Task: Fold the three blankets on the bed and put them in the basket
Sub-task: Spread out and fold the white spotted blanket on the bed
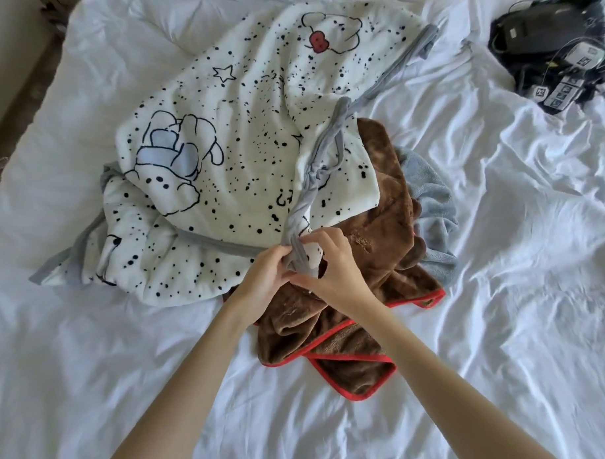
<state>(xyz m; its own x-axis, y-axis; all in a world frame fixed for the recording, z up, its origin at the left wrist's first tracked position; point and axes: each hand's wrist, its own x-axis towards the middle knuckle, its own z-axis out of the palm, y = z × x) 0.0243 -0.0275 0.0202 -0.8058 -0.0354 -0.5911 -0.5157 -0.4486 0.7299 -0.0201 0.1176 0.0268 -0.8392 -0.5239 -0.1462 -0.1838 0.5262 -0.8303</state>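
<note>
Left hand [265, 275] and right hand [333, 262], close together, pinch the twisted grey corner of the white spotted blanket [222, 129], heaped in the middle of the bed [92, 339] over the brown blanket [380, 226]. Untwist it first, then run one hand along the hem to the next corner.

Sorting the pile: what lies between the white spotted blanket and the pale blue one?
The brown red-trimmed blanket lies between the white spotted blanket and the pale blue blanket, head view.
</note>
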